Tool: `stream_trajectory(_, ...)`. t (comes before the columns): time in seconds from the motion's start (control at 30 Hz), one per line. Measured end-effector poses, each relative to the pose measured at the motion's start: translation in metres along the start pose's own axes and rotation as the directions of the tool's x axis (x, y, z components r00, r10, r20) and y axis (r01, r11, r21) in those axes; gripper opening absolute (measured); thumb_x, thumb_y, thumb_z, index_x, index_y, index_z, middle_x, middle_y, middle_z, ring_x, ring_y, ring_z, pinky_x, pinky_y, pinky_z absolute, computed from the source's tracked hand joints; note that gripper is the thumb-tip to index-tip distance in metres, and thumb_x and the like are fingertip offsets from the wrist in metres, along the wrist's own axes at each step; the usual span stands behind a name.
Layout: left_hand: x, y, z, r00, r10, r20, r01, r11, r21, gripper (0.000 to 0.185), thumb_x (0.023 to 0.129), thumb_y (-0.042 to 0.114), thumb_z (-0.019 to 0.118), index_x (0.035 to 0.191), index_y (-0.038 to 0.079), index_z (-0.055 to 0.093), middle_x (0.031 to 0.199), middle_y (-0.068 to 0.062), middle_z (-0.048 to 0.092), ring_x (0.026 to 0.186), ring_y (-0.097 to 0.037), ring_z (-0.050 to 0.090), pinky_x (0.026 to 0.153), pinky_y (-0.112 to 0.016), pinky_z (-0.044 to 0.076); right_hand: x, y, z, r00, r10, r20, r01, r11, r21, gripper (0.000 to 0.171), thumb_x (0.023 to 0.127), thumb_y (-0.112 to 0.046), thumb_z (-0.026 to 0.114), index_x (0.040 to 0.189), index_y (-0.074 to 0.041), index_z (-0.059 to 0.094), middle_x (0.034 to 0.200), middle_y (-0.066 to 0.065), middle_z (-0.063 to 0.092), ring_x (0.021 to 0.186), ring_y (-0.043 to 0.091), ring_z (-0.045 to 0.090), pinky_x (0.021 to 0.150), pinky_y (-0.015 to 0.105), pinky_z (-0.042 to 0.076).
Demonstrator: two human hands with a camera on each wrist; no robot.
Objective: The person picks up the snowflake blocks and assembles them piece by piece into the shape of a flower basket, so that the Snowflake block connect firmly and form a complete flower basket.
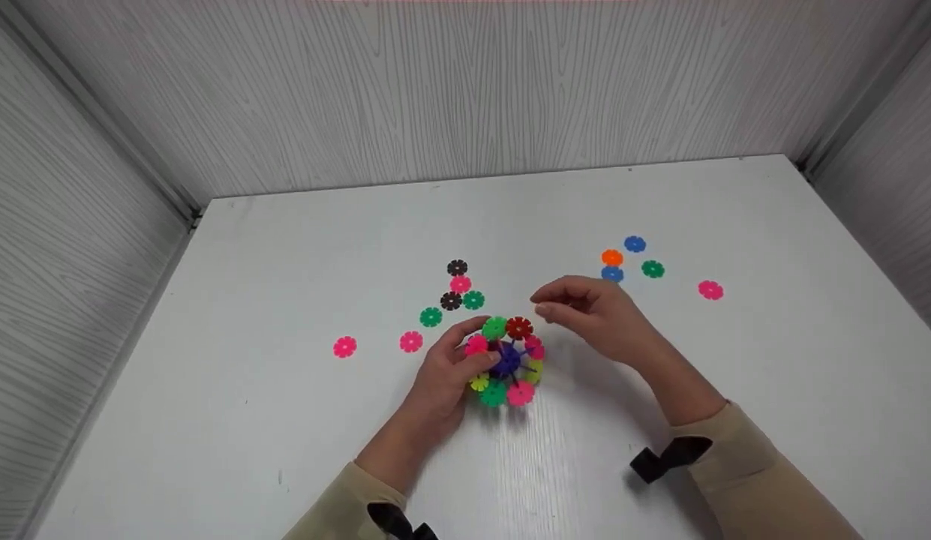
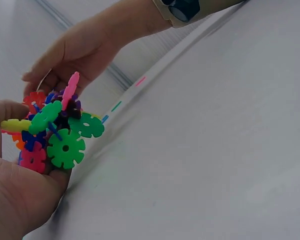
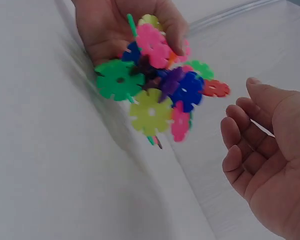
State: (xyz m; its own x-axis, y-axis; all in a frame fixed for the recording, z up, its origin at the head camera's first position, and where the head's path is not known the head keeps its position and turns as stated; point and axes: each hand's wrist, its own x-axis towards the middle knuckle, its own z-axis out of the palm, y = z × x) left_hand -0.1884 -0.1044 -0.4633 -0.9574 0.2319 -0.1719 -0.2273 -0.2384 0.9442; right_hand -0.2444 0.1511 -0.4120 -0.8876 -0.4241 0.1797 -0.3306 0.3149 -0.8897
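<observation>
Disc ball [image 1: 509, 361] over the table [image 1: 210, 420] could shed pieces [image 1: 495, 328]
Left hand [image 1: 448, 367] grips it; squeezing hard might pop pieces loose. Right hand [image 1: 599, 319], fingers loosely curled, empty, hovers over the table.

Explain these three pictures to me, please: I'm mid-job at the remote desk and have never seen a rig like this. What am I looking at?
There is no robot here: each grip is a person's bare hand. The widest picture comes from a camera worn on the head, looking forward and down. The other two, which look tilted, come from cameras worn on the left and right wrists.

The left grip holds a ball-like cluster of joined plastic discs in many colours. The right grip is close beside it, fingers bent, with no disc showing in it.

On the white table lie loose notched discs in two groups, one by the left grip and one beyond the right. Their colours are black, pink, green, blue and orange.
</observation>
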Motion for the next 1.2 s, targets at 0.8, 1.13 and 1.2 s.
stream_trajectory(0.8,0.011,-0.003,0.000,1.000,-0.016,-0.020,0.015,0.998,-0.053,0.062,0.096,0.012,0.078,0.152,0.012,0.052,0.153,-0.013,0.053,0.144,-0.031,0.050,0.113,-0.036,0.048,-0.073,0.114,-0.174,0.849,0.442,-0.291,-0.506,0.838,-0.205,0.053,0.105,-0.039,0.068,0.150,-0.014,0.058,0.145,0.014,0.058,0.126,0.029,0.051,0.085,0.014,0.049)
stream_trajectory(1.13,0.012,-0.004,-0.002,0.999,-0.027,-0.031,0.026,0.998,-0.051,0.062,0.096,0.012,0.078,0.152,0.013,0.052,0.154,-0.013,0.051,0.144,-0.031,0.049,0.112,-0.036,0.049,-0.067,0.117,-0.168,0.873,0.405,-0.273,-0.475,0.833,-0.283,0.050,0.106,-0.031,0.067,0.150,-0.010,0.057,0.141,0.020,0.057,0.124,0.037,0.050,0.077,0.009,0.047)
stream_trajectory(1.2,0.012,-0.004,-0.002,0.999,-0.027,-0.029,0.026,0.999,-0.048,0.063,0.095,0.012,0.078,0.152,0.013,0.052,0.154,-0.013,0.052,0.144,-0.031,0.050,0.112,-0.036,0.049,-0.065,0.116,-0.167,0.874,0.410,-0.261,-0.477,0.826,-0.302,0.050,0.106,-0.030,0.067,0.150,-0.010,0.057,0.139,0.020,0.057,0.122,0.036,0.050,0.078,0.011,0.047)
